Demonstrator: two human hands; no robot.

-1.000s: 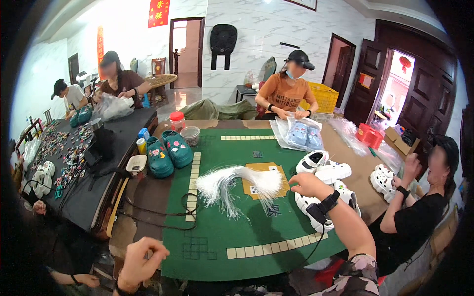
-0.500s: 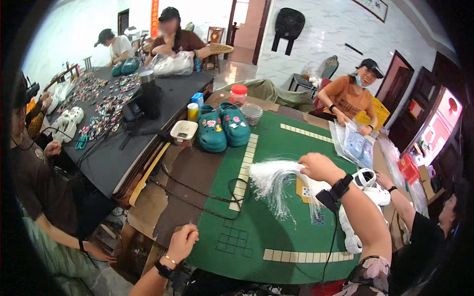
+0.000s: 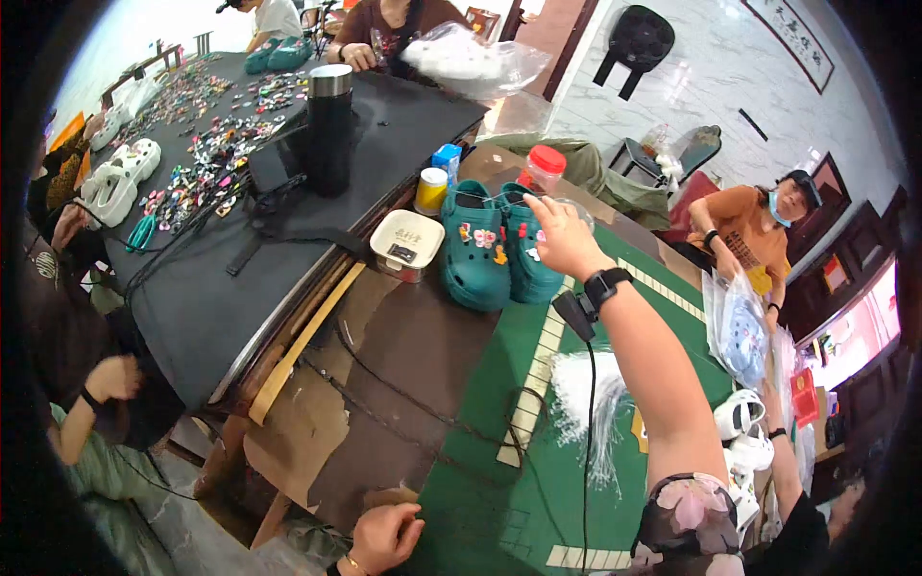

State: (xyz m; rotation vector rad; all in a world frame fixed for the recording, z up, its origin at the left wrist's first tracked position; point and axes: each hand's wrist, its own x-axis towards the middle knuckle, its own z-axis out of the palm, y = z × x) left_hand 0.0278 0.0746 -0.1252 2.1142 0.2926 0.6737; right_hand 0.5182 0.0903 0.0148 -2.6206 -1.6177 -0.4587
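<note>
My right hand (image 3: 567, 240) reaches out with its fingers extended over the heel end of the right teal clog (image 3: 530, 271), covering part of it. Whether the fingertips touch the clog I cannot tell. Beside it stands the left teal clog (image 3: 477, 269), decorated with small flower and cartoon charms. A bundle of thin white plastic strands (image 3: 581, 394) lies on the green mat (image 3: 480, 432), partly behind my forearm. Low in the picture, near the table's front edge, my left hand (image 3: 384, 538) is loosely curled with nothing visible in it.
Left of the clogs are a square cream-lidded tub (image 3: 407, 240) and a yellow jar (image 3: 430, 192); a red-lidded jar (image 3: 543, 168) stands behind them. White clogs (image 3: 740, 432) lie at right. Charms cover part of the black table (image 3: 221, 317). A co-worker in orange holds a bagged pair of blue clogs (image 3: 740, 336).
My right hand has left the white strands and moved up and left to the teal clogs. The strands now lie on the mat. The whole view has swung, shifting the scene.
</note>
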